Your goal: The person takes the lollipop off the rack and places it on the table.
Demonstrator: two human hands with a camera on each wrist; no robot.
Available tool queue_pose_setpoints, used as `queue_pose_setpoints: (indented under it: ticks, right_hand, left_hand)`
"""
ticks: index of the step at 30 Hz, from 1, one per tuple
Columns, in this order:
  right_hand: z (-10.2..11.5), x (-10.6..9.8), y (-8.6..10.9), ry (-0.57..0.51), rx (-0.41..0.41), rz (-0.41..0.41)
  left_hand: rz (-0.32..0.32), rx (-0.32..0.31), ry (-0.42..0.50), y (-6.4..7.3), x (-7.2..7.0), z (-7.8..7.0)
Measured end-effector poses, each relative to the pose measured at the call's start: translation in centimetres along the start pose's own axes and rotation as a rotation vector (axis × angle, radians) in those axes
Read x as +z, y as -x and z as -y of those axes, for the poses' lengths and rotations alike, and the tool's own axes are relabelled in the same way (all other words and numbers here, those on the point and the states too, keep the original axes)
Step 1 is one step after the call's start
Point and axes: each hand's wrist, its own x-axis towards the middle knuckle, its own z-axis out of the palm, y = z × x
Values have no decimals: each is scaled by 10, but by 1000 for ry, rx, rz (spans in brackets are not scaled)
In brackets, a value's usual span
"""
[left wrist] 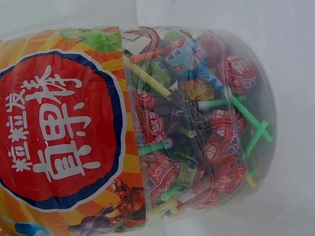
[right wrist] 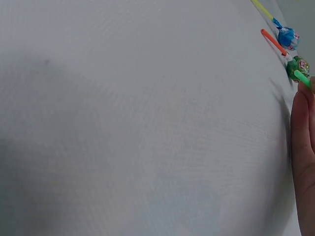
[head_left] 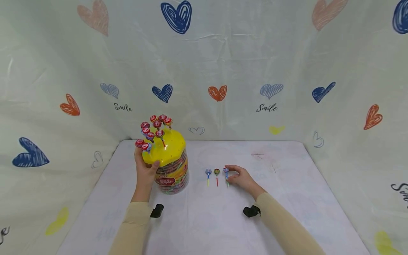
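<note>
The left hand (head_left: 147, 173) clasped a clear plastic jar (head_left: 173, 177), its yellow lid (head_left: 169, 146) studded with red-wrapped lollipops (head_left: 157, 124); the right hand (head_left: 243, 179) pinched a blue-wrapped lollipop (head_left: 226, 170) beside two others (head_left: 217, 172) seemingly remaining on the white table (head_left: 204, 223).

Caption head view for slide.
Left hand grips a yellow-lidded lollipop jar; right hand pinches a green-stemmed lollipop.

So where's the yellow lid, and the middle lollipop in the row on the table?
Yellow lid (head_left: 168, 149): head view, on its top surface.
Middle lollipop (head_left: 217, 171): head view, on its wrapped candy end.
</note>
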Motion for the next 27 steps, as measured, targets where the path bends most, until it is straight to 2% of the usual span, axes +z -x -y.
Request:
queue_pose_setpoints:
  ticks: [7,16,23,27]
  right_hand:
    - [-6,-1,-10,67,-10,-35]
    - [-6,0,-14,72,-67,8]
    - [-7,0,-18,110,-73,15]
    - [-10,0,-20,109,-58,9]
  left_hand:
    - [-12,-28,-13,0,2,-2]
    - [-12,-26,-41,0,2,-2]
    - [-16,-34,-38,1,3,-5]
    - [-14,-18,-45,0,3,-5]
